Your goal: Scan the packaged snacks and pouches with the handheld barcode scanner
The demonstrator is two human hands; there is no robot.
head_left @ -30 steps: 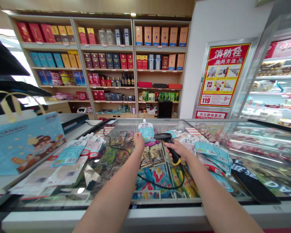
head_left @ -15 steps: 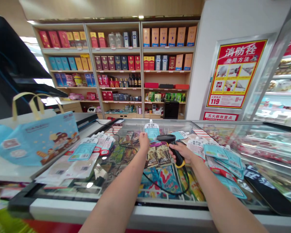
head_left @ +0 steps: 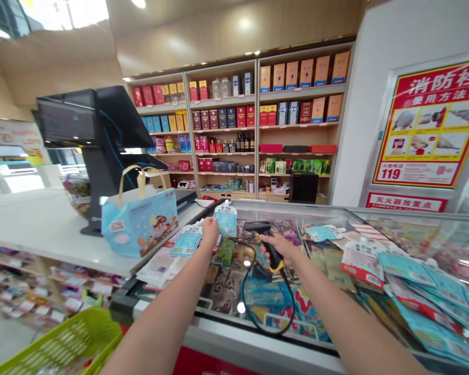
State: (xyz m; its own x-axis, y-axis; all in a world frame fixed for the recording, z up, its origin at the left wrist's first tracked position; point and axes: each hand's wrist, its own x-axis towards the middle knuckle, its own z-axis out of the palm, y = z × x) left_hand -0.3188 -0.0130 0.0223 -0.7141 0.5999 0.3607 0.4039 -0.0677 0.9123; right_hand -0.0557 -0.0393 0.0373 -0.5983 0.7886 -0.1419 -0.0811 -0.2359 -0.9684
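My left hand point(head_left: 210, 230) is closed on the edge of a blue and white spouted pouch point(head_left: 225, 219), held upright above the glass-topped freezer. My right hand point(head_left: 275, 249) grips the handle of a black and yellow barcode scanner point(head_left: 271, 250), whose head points left toward the pouch, with a space between them. The scanner's black cable loops down over the glass. Beside my left hand, more pouches point(head_left: 186, 243) lie on the left part of the glass. One blue pouch point(head_left: 323, 233) lies flat right of the scanner, and a pile of blue and red pouches point(head_left: 433, 291) covers the right side.
A blue paper bag point(head_left: 140, 221) stands on the white counter point(head_left: 31, 219) at left, near a dark monitor point(head_left: 68, 120). A green basket point(head_left: 70, 338) is at bottom left. Shelves with boxes point(head_left: 226, 120) stand behind the freezer point(head_left: 219, 333).
The view has turned left, bringing in more of the counter, monitor and basket. My left hand has moved the held pouch left over the freezer, farther from the scanner.
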